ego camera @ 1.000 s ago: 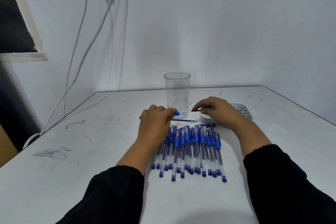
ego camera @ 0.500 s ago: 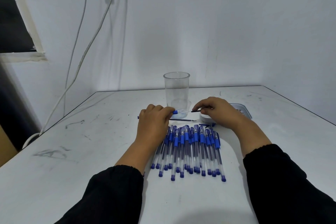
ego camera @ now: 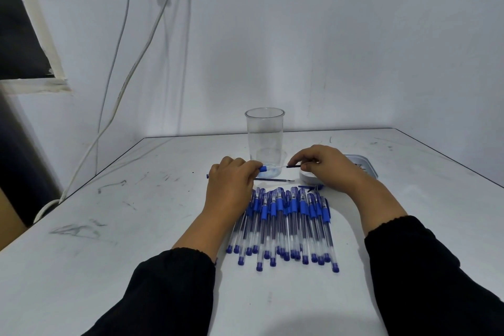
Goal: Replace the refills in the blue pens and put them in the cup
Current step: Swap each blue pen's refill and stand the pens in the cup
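Observation:
My left hand (ego camera: 230, 185) grips a blue pen barrel (ego camera: 264, 168), whose blue end points right just in front of the clear plastic cup (ego camera: 264, 133). Facing it, my right hand (ego camera: 324, 165) pinches a thin dark refill (ego camera: 294, 166), its tip a short gap from the barrel. A second loose refill (ego camera: 274, 179) lies on the table below them. Several capped blue pens (ego camera: 286, 224) lie side by side in a row between my forearms. The cup stands upright with no pens in it.
A shallow grey tray (ego camera: 362, 163) sits behind my right hand, partly hidden by it. A small blue part (ego camera: 313, 187) lies by the pens' top ends. The white table (ego camera: 109, 240) ends in a left edge, with cables hanging beyond.
Both hands hold nearly the same places. The barrel's blue end and the refill tip stay close together in front of the cup, with only slight shifts.

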`<state>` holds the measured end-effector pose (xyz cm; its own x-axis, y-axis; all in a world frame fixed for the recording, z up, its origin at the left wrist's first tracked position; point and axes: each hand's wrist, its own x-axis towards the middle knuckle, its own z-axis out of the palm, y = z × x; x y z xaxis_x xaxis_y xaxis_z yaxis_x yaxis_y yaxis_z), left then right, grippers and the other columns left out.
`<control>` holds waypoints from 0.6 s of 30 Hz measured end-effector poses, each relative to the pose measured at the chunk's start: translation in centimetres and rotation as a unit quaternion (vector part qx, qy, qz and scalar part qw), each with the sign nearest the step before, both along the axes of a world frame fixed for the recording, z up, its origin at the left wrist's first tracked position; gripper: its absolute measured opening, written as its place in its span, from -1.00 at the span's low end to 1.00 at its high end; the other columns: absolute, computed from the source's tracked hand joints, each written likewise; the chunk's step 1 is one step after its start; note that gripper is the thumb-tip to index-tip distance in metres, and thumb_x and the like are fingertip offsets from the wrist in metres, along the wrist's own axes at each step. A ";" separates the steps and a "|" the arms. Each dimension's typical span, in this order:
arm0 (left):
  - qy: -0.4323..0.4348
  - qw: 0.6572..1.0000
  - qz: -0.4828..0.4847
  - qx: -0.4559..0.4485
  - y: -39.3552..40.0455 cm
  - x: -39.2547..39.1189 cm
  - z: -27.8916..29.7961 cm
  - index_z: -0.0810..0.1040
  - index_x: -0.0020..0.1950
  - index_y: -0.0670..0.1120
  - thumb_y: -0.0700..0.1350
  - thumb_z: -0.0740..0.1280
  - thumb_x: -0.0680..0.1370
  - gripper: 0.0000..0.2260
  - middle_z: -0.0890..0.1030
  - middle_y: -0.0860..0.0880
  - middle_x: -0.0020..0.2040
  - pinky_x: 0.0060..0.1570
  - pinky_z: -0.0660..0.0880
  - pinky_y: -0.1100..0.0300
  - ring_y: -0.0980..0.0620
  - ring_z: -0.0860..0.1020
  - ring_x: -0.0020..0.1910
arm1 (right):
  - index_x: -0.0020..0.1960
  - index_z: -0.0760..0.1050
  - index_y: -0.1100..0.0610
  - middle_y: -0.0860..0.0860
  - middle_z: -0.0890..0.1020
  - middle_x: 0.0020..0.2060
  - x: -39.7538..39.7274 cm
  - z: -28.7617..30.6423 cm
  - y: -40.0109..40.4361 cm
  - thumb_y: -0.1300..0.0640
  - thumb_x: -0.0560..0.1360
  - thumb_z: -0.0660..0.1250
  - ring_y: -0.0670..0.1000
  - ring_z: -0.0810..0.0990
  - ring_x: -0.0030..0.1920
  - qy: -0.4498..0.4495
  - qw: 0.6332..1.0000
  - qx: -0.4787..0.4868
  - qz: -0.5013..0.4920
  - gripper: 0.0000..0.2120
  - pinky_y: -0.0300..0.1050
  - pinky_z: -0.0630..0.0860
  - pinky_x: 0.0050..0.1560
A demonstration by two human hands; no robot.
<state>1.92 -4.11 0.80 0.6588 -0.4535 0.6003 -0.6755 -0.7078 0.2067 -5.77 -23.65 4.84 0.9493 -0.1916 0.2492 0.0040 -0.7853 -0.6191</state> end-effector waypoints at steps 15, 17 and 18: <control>0.010 1.000 -0.012 -0.025 0.1 -0.1 0.0 0.53 0.26 0.07 -0.05 0.18 0.63 -0.76 0.60 0.06 0.11 0.10 0.21 0.16 0.02 0.41 0.14 | 0.10 0.61 -0.08 -0.07 0.62 -0.05 0.1 -0.1 0.3 0.29 0.56 0.26 -0.18 0.53 -0.03 -0.033 0.999 0.018 0.008 -0.69 -0.28 0.39 -0.01; 0.015 0.999 -0.019 -0.026 -0.1 -0.2 0.1 0.52 0.26 0.07 -0.04 0.18 0.63 -0.75 0.60 0.06 0.10 0.10 0.20 0.17 0.03 0.41 0.14 | 0.10 0.61 -0.08 -0.07 0.66 -0.06 0.1 -0.2 0.4 0.26 0.56 0.27 -0.14 0.57 0.03 -0.037 0.998 0.038 0.017 -0.72 -0.22 0.42 0.09; 0.016 0.999 -0.024 -0.024 -0.2 -0.3 0.1 0.52 0.27 0.07 -0.04 0.18 0.63 -0.75 0.60 0.06 0.11 0.11 0.20 0.17 0.03 0.41 0.14 | 0.10 0.60 -0.08 -0.09 0.67 -0.07 0.1 -0.3 0.5 0.24 0.56 0.28 -0.14 0.58 0.04 -0.034 0.998 0.042 0.024 -0.73 -0.20 0.42 0.12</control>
<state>1.60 -4.27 0.91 0.6556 -0.4566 0.6014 -0.7012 -0.6637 0.2605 -5.67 -23.14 4.55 0.9391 -0.1691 0.2991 0.0850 -0.7292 -0.6790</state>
